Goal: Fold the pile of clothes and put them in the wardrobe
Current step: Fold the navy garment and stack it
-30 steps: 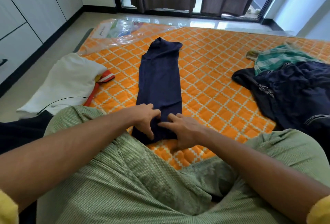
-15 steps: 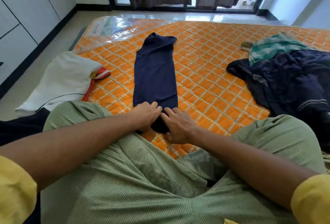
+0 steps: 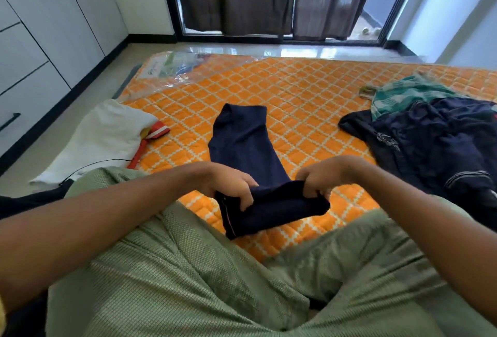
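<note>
On the orange quilted mat, just in front of the seated person's knees, a navy garment lies folded lengthwise into a long narrow strip. Its far end rests flat on the mat and its near end is held up off it. The left hand grips the left side of that near end, its fingers curled over the top of the cloth. The right hand pinches the right side with bent fingers bunched together. The thumbs are hidden under the fabric. The garment looks like thin, soft knit: light, limp and matte, sagging between the two hands and creasing wherever it bends. It should not slip, but it has no stiffness, so the layers will probably slide apart unless both corners of an edge are held together. The near corners seem the right place to hold it for carrying that end over to the far end. A loose pile of clothes, dark and slightly shiny with a teal checked piece on top, waits on the mat to the right. A white cloth lies at the mat's left edge, and the white cupboard along the left wall may be the wardrobe.
</note>
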